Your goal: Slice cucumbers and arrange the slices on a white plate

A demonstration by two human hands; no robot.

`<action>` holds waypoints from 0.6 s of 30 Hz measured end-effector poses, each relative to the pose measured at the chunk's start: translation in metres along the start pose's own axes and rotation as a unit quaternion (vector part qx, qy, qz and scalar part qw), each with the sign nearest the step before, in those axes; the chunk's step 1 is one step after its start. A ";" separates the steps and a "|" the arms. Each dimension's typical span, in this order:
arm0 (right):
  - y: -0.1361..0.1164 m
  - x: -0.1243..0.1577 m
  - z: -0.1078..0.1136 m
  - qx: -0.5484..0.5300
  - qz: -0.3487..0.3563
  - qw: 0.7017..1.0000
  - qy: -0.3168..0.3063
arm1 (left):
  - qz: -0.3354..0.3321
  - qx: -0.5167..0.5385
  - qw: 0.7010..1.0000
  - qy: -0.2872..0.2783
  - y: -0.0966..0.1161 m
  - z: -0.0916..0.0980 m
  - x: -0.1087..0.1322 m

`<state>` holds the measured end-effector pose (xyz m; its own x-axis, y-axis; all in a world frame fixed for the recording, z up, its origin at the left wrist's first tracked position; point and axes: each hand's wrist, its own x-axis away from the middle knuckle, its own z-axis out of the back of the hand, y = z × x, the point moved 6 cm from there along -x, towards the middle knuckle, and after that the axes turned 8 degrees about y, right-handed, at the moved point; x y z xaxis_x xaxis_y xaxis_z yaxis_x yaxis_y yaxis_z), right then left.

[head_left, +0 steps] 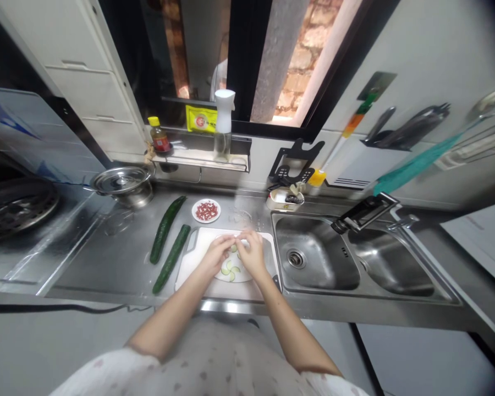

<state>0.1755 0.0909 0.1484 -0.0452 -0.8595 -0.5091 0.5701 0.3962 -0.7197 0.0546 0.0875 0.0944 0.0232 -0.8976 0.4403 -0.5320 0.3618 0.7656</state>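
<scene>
Over the upper part of a white plate (246, 275), my left hand (218, 254) and my right hand (252, 254) meet at the fingertips. Both have their fingers pinched together; whatever is between them is too small and blurred to make out. Pale green slices (230, 270) with darker edges lie in a pinwheel on the plate, and another group shows partly between my hands. Under the plate is a white cutting board (196, 258). Two whole cucumbers (168, 230) lie side by side left of the board. Behind it stands a small plate of chopped red-and-white bits (207, 211).
To the right is a double steel sink (319, 253) with a black-and-chrome faucet (365, 213). A lidded steel pot (124, 184) stands at the back left. Along the wall, a shelf (206, 157) holds a spray bottle (223, 124) and a yellow-capped bottle (160, 136).
</scene>
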 end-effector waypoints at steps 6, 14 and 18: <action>-0.002 0.004 0.005 0.015 -0.006 1.000 0.002 | 0.001 -0.003 1.000 0.006 0.000 -0.001 0.006; 0.000 0.008 0.007 0.013 -0.009 1.000 0.002 | 0.006 0.005 1.000 -0.004 -0.007 0.000 0.006; -0.001 0.008 0.009 0.006 -0.003 1.000 0.014 | 0.012 0.009 1.000 -0.007 -0.010 0.000 0.005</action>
<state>0.1820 0.0805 0.1491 -0.0714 -0.8528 -0.5173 0.5799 0.3865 -0.7172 0.0598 0.0799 0.0892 -0.0015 -0.8918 0.4525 -0.5481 0.3792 0.7455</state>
